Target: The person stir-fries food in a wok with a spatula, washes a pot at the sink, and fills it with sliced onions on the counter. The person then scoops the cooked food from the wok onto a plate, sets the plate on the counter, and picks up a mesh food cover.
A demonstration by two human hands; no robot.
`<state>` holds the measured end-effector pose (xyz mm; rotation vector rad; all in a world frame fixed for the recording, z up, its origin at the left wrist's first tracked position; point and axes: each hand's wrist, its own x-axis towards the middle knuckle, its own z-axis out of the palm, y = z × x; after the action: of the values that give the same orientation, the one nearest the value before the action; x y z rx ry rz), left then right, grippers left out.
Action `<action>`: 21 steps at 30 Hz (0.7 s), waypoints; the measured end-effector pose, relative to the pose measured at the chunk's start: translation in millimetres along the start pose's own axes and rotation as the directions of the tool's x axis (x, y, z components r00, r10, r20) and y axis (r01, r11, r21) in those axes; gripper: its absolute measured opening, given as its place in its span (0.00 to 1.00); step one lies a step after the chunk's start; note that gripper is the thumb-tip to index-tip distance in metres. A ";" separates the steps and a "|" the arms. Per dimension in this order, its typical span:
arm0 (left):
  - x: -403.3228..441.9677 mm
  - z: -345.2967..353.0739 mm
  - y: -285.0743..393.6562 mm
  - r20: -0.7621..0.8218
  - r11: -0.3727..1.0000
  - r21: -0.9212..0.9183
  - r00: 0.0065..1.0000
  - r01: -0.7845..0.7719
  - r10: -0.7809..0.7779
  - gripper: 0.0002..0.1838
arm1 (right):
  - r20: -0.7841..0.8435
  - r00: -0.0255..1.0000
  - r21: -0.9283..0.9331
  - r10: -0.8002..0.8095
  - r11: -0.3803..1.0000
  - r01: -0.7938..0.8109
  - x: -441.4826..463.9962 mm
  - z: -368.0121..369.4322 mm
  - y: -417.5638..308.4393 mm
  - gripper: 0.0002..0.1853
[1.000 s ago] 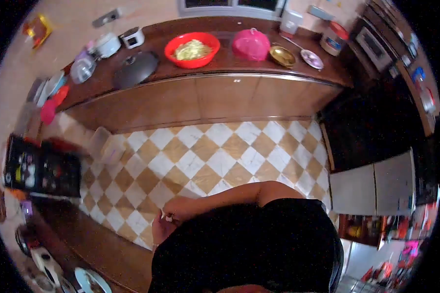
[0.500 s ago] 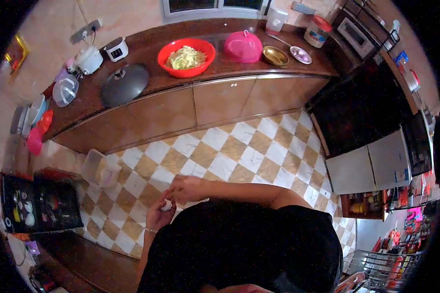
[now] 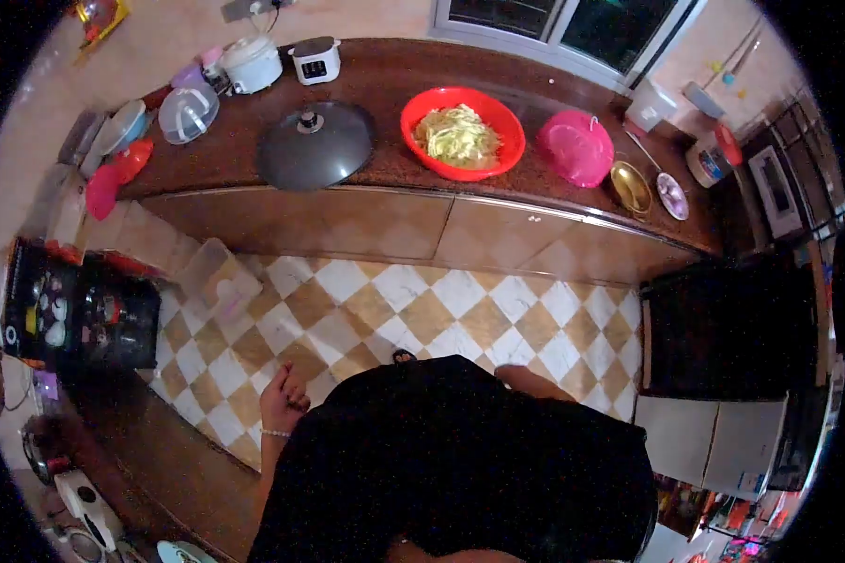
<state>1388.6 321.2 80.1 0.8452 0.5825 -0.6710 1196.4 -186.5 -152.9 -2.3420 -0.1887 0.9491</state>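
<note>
My left hand [image 3: 284, 402], with a beaded bracelet at the wrist, hangs over the tiled floor beside my black shirt [image 3: 479, 450]. Its fingers are curled in, and whatever may be inside them is hidden. Of my right arm [image 3: 532, 383], only a piece of bare skin shows beyond the shirt; the right hand itself is out of sight. On the counter ahead stand a red basin [image 3: 509, 159] of shredded pale green vegetable [image 3: 458, 136], a dark pan lid [image 3: 314, 155] and a pink dome cover [image 3: 576, 148].
The brown counter [image 3: 394, 80] curves along the wall, bearing a white cooker [image 3: 252, 64], a gold bowl [image 3: 631, 188] and a small plate [image 3: 672, 197]. A clear plastic bin [image 3: 218, 277] sits on the floor at left, near a black stove-like unit [image 3: 117, 310]. A white fridge [image 3: 681, 436] stands right.
My hands, together before with a small white thing at the left one, have come apart. The right hand has gone from view, and the white thing no longer shows. The view has turned.
</note>
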 end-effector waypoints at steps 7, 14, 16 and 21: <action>21.1 10.3 16.9 -0.189 0.975 -0.132 0.970 -0.179 0.152 0.15 | -0.313 0.945 -0.334 0.093 0.921 -0.201 183.4 -129.8 42.4 0.14; 30.0 -20.0 30.5 -0.368 0.942 -0.102 0.891 -0.321 0.264 0.08 | -0.497 0.865 -0.129 0.061 0.981 -0.144 281.7 -172.4 -38.2 0.13; 23.7 -31.6 39.7 -0.263 0.973 -0.153 0.957 -0.171 0.127 0.11 | -0.192 0.979 -0.262 0.068 0.958 -0.118 295.6 -151.0 -56.9 0.12; 21.4 -44.3 48.3 -0.214 0.964 -0.052 0.946 -0.261 0.244 0.13 | 0.137 0.989 -0.239 0.054 0.971 -0.020 266.7 -111.8 -116.4 0.12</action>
<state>1429.2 374.7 64.4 0.9027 0.6689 -0.3258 1477.8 -55.0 -179.1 -2.5006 -0.3330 1.1710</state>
